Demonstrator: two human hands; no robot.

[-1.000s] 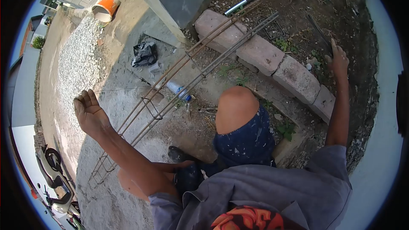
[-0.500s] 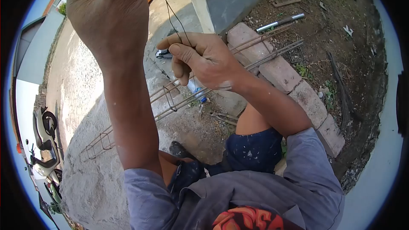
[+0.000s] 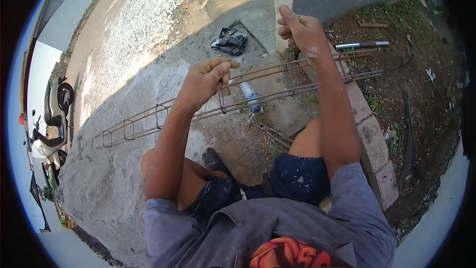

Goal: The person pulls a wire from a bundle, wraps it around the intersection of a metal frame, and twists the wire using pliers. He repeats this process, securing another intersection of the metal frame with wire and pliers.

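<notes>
My left hand (image 3: 210, 79) is closed in a pinch, thumb against forefinger, in front of a long cage of reinforcing bars (image 3: 270, 98). Higher and to the right, my right hand (image 3: 303, 32) is also pinched, its thumb pointing up beside the low wall. A thin tie wire (image 3: 270, 33) shows faintly in the space between my hands; its ends are hidden in my fingers. The cage, made of rusty rods with square stirrups, runs from the sand pile on the left to the brick edging on the right.
Below the cage lie a bottle with a blue label (image 3: 250, 97) and a tool with long handles (image 3: 277, 136). Beyond it is a black plastic bag (image 3: 230, 40). A metal tube (image 3: 362, 45) rests on soil at right. Sand (image 3: 109, 183) is heaped at left, near a parked scooter (image 3: 52, 114).
My left hand has come down from the top of the view to just before the cage. My right hand has moved up and right, and the hands are wider apart. The view has shifted.
</notes>
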